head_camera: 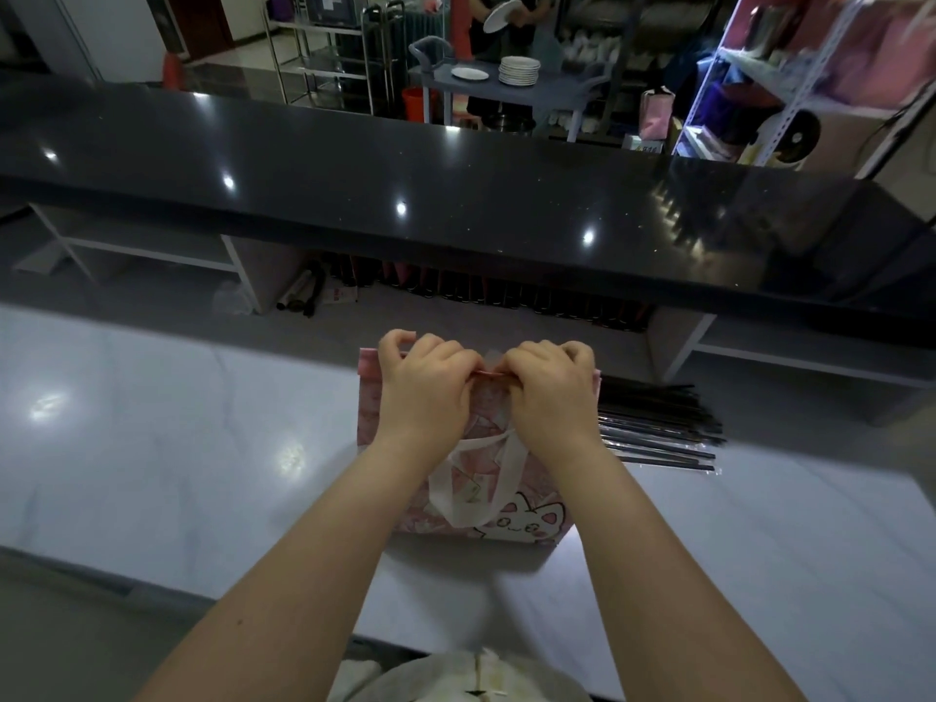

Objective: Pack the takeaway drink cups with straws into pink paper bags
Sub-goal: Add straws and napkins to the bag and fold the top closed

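A pink paper bag (471, 478) with a cat drawing and white ribbon handles stands on the white marble counter (177, 448) in front of me. My left hand (423, 390) and my right hand (552, 392) both pinch the bag's top edge, fingers curled over the rim, side by side. The hands hide the bag's mouth, so its contents cannot be seen. A pile of black wrapped straws (658, 428) lies on the counter just right of the bag. No drink cup is visible.
A raised black glossy bar top (405, 184) runs across beyond the white counter. Behind it a person handles a plate by a cart with stacked white plates (517, 70). A white shelf rack (790, 78) stands at the far right.
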`<state>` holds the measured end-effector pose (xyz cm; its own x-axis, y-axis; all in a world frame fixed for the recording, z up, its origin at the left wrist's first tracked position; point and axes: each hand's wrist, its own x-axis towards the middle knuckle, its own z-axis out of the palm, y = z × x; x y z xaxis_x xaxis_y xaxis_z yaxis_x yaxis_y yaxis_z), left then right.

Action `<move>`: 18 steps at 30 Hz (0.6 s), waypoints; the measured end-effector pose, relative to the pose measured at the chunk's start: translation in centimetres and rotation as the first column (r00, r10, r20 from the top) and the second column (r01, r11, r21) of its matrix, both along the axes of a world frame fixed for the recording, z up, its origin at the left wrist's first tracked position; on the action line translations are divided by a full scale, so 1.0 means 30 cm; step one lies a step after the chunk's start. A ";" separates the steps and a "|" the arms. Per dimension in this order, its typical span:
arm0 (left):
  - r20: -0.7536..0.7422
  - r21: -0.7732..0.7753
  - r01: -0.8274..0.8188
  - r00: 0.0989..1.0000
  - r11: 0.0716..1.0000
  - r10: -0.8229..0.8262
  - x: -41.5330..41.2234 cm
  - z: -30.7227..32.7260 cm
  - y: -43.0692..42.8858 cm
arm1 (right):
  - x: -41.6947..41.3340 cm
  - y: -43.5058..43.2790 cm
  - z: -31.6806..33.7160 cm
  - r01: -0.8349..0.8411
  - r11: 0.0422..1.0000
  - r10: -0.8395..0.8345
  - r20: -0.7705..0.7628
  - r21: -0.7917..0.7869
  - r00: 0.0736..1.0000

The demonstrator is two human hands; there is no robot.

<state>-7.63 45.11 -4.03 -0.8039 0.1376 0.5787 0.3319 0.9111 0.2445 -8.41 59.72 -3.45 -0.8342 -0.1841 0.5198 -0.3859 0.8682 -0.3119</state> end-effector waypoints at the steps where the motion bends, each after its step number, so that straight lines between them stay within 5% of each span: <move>1: -0.002 0.023 -0.008 1.000 1.000 0.008 0.005 -0.002 0.006 | -0.002 0.006 -0.001 -0.012 1.000 0.012 0.008 -0.023 1.000; 13: 0.090 0.020 -0.019 0.996 1.000 0.017 0.019 0.051 -0.104 | 0.008 0.125 0.033 -0.067 0.989 0.090 0.174 -0.130 0.981; 18: 0.209 -0.014 -0.038 0.977 0.999 0.040 0.016 0.062 -0.109 | 0.007 0.104 0.030 0.016 0.999 -0.007 0.189 -0.045 0.982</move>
